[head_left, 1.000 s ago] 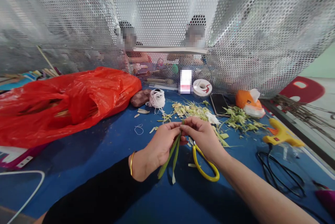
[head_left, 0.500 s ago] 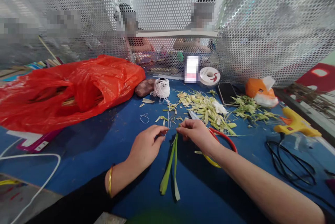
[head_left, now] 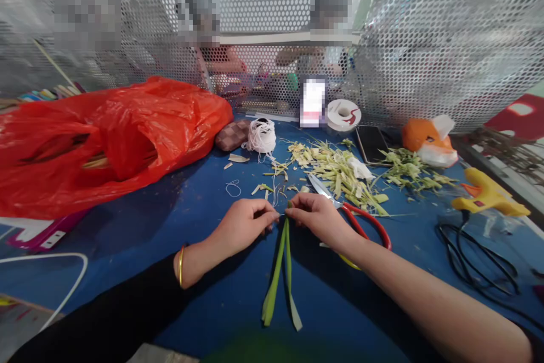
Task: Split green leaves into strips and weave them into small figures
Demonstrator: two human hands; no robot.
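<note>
Between finger and thumb my right hand (head_left: 317, 217) pinches the top of two joined green leaf strips (head_left: 278, 278), whose loose ends spread downward over the blue table. Just to the left, my left hand (head_left: 249, 221) is closed in a pinch on a thin white string (head_left: 275, 196), close to the top of the strips. The string trails back toward a white ball of string (head_left: 261, 136). Red-handled scissors (head_left: 368, 221) with slim blades lie partly under my right forearm. How the string meets the strips is hidden by my fingers.
Leaf scraps (head_left: 335, 170) cover the table's back middle. A red plastic bag (head_left: 178, 125) fills the left. A ribbon spool (head_left: 343, 115), a phone (head_left: 372, 145), an orange fox-like object (head_left: 429, 139) and a yellow glue gun (head_left: 488, 193) stand behind and right. People sit beyond the perforated screen.
My left hand has moved right, its thumb and fingers now together beside my right hand. The strips' lower ends have swung slightly right. The view has tilted a little downward.
</note>
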